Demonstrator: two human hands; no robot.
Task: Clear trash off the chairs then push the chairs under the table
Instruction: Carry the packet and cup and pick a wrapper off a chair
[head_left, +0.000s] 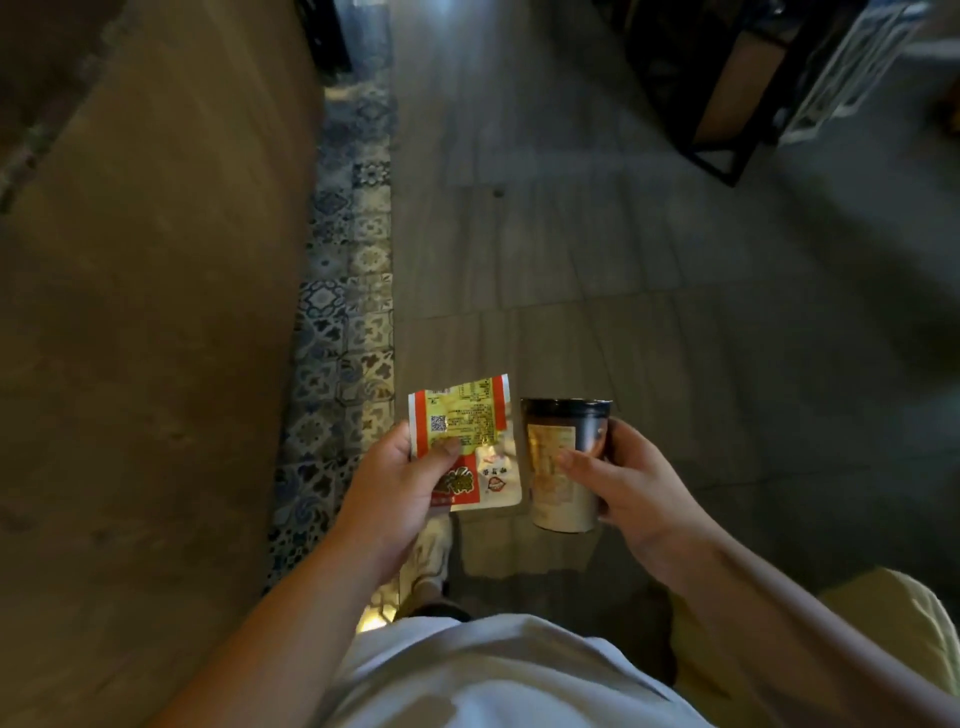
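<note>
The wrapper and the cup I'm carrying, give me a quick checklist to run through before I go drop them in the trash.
1. Snack wrapper gripped: ok, the left hand pinches it with the thumb on its face.
2. Cup gripped: ok, the right hand wraps its side.
3. Cup upright: ok, only slightly tilted, open rim up.
4. Cup empty: cannot tell, the inside is dark.
5. Path ahead: ok, the grey floor straight in front looks bare; a black metal frame stands far right.
6. Trash bin located: cannot tell, none is in view.
</note>
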